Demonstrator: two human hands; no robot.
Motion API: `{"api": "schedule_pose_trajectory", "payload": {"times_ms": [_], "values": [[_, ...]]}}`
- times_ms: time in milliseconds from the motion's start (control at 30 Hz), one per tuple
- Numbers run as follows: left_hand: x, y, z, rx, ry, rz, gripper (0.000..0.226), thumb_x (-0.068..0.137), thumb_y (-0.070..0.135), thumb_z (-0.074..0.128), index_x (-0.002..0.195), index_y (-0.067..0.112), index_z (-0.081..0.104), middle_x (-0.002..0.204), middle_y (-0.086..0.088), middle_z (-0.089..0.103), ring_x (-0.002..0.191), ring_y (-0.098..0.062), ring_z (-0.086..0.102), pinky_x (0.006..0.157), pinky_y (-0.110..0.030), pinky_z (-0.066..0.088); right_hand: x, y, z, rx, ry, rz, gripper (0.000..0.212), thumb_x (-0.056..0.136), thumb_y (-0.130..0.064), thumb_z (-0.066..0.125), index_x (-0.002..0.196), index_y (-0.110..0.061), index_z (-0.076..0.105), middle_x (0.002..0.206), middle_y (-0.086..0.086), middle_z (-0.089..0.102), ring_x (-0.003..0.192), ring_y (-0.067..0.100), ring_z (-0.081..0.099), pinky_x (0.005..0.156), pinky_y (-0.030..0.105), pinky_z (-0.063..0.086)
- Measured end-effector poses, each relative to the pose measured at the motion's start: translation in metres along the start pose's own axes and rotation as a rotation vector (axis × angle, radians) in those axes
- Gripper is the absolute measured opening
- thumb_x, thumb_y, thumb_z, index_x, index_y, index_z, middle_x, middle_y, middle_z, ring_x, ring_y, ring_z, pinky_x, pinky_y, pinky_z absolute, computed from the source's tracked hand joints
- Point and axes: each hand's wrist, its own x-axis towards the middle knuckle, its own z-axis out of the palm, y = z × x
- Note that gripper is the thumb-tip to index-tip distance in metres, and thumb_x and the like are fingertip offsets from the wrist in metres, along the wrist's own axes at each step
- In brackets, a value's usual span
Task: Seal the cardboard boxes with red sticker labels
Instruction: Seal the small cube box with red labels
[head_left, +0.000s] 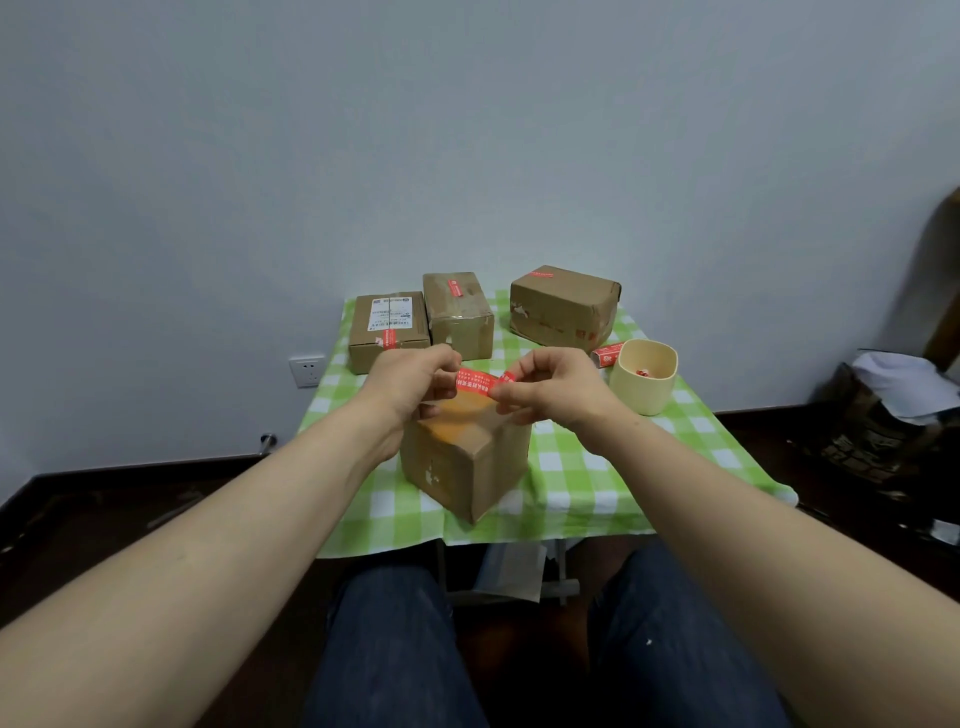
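**Red sticker label (475, 380) held over the near cardboard box (467, 462), centre of frame.**
My left hand (410, 376) and right hand (550, 387) each pinch 1 end of the label, its long axis running left-to-right across the frame. The box sits directly below on the tabletop (597, 467), 1 corner towards me and both hands equally near. The 3 rear boxes (460, 314) already carry red labels. A cream cup (644, 376) and spare stickers (607, 356) lie centre right, clear of the descent, in my judgement.
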Motion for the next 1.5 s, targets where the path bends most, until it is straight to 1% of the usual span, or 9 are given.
{"api": "schedule_pose_trajectory", "payload": {"times_ms": [300, 600, 700, 833, 1000, 1100, 1200, 1333, 1500], "values": [[0.0, 0.005, 0.015, 0.008, -0.025, 0.01, 0.013, 0.078, 0.006, 0.061, 0.087, 0.014, 0.067, 0.085, -0.005, 0.063, 0.074, -0.013, 0.058, 0.064, -0.027, 0.041, -0.001, 0.003, -0.015, -0.026, 0.002, -0.008, 0.017, 0.071, 0.008, 0.073, 0.077, -0.005, 0.065, 0.069, 0.008, 0.064, 0.061, 0.016, 0.06, 0.056, 0.021, 0.054], [-0.005, 0.008, 0.043, -0.053, -0.114, 0.098, 0.081, 0.074, -0.005, 0.07, 0.141, 0.028, 0.04, 0.131, 0.003, 0.051, 0.101, -0.019, 0.064, 0.087, -0.038, 0.052, -0.006, 0.009, -0.033, 0.004, 0.083, -0.045, 0.055, 0.063, 0.003, 0.081, 0.109, -0.015, 0.057, 0.092, 0.0, 0.057, 0.07, 0.012, 0.055, 0.069, 0.026, 0.053], [-0.007, 0.008, 0.058, -0.041, -0.156, 0.064, 0.09, 0.072, -0.001, 0.076, 0.146, 0.023, 0.031, 0.125, 0.006, 0.051, 0.098, -0.016, 0.063, 0.085, -0.035, 0.049, -0.008, 0.009, -0.038, -0.005, 0.082, -0.075, 0.063, 0.062, 0.004, 0.082, 0.116, -0.015, 0.054, 0.098, 0.002, 0.055, 0.076, 0.016, 0.054, 0.08, 0.031, 0.054], [0.0, 0.006, 0.075, -0.082, -0.107, 0.017, 0.096, 0.067, -0.014, 0.074, 0.147, 0.009, 0.027, 0.128, -0.007, 0.055, 0.084, -0.017, 0.062, 0.075, -0.032, 0.052, -0.011, 0.011, -0.046, -0.042, 0.101, -0.106, 0.067, 0.06, 0.003, 0.083, 0.118, -0.015, 0.054, 0.097, -0.001, 0.055, 0.076, 0.014, 0.053, 0.068, 0.018, 0.054], [0.014, 0.005, 0.091, -0.054, 0.013, 0.092, 0.099, 0.064, -0.012, 0.077, 0.146, 0.0, 0.025, 0.127, -0.013, 0.058, 0.111, -0.027, 0.06, 0.1, -0.043, 0.046, -0.014, 0.022, -0.062, 0.0, 0.067, -0.04, 0.057, 0.066, -0.001, 0.081, 0.115, -0.014, 0.056, 0.09, -0.001, 0.059, 0.071, 0.012, 0.057, 0.065, 0.021, 0.053], [0.02, 0.006, 0.101, -0.095, -0.058, 0.105, 0.079, 0.062, -0.01, 0.076, 0.133, -0.007, 0.041, 0.103, -0.011, 0.062, 0.104, -0.028, 0.061, 0.1, -0.045, 0.046, -0.016, 0.025, -0.073, 0.105, 0.092, 0.043, 0.017, 0.08, -0.02, 0.073, 0.094, -0.014, 0.066, 0.08, 0.0, 0.067, 0.068, 0.01, 0.063, 0.055, 0.02, 0.045], [0.02, 0.005, 0.119, -0.016, -0.115, 0.182, 0.024, 0.069, -0.013, 0.067, 0.078, 0.004, 0.052, 0.078, -0.006, 0.056, 0.081, -0.021, 0.055, 0.09, -0.035, 0.049, -0.013, 0.027, -0.083, 0.259, 0.142, 0.165, 0.025, 0.085, -0.037, 0.065, 0.083, -0.012, 0.067, 0.073, 0.005, 0.068, 0.061, 0.013, 0.063, 0.049, 0.02, 0.043], [0.027, 0.003, 0.141, -0.001, -0.096, 0.252, 0.032, 0.075, -0.015, 0.045, 0.062, 0.011, 0.034, 0.068, -0.002, 0.034, 0.068, -0.021, 0.061, 0.059, -0.016, 0.045, -0.011, 0.036, -0.098, 0.34, 0.149, 0.21, 0.029, 0.082, -0.028, 0.07, 0.098, -0.004, 0.07, 0.074, 0.005, 0.067, 0.059, 0.01, 0.062, 0.046, 0.016, 0.043], [0.039, 0.001, 0.164, -0.036, -0.124, 0.196, 0.036, 0.078, -0.012, 0.041, 0.06, 0.015, 0.027, 0.065, 0.004, 0.035, 0.079, -0.029, 0.07, 0.078, -0.027, 0.044, -0.007, 0.047, -0.118, 0.483, 0.204, 0.276, 0.01, 0.08, -0.012, 0.071, 0.084, -0.005, 0.066, 0.068, 0.004, 0.07, 0.056, 0.008, 0.066, 0.047, 0.014, 0.047]]}}
